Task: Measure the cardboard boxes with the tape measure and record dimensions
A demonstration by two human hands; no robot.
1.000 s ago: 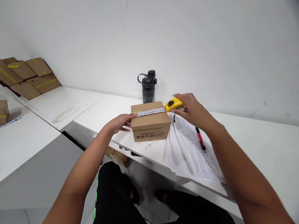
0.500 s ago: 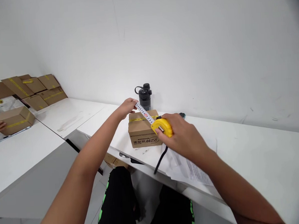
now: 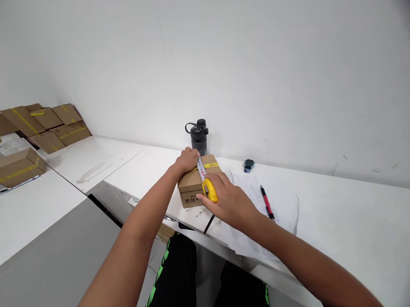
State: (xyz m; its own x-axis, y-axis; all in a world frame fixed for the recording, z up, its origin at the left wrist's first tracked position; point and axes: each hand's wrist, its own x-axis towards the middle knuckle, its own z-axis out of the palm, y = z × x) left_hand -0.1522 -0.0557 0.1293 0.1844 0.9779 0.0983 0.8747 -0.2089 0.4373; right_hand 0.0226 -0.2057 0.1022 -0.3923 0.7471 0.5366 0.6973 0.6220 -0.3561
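A small brown cardboard box (image 3: 189, 186) with a yellow tape strip stands near the front edge of the white table (image 3: 349, 219). A yellow tape measure (image 3: 209, 191) lies across the box's top from back to front, its white blade pulled out. My left hand (image 3: 187, 160) pinches the blade's end at the box's far edge. My right hand (image 3: 226, 199) is closed round the yellow case at the box's near edge, and a black strap hangs below it.
A black water bottle (image 3: 199, 136) stands behind the box. Printed sheets (image 3: 251, 192), a red pen (image 3: 266, 201) and a small dark blue object (image 3: 248, 165) lie to the right. Flat and closed cartons (image 3: 48, 122) sit on the left tables.
The tape was turned from running left to right along the box's top to running back to front. My left hand went to the far edge, my right hand to the near edge.
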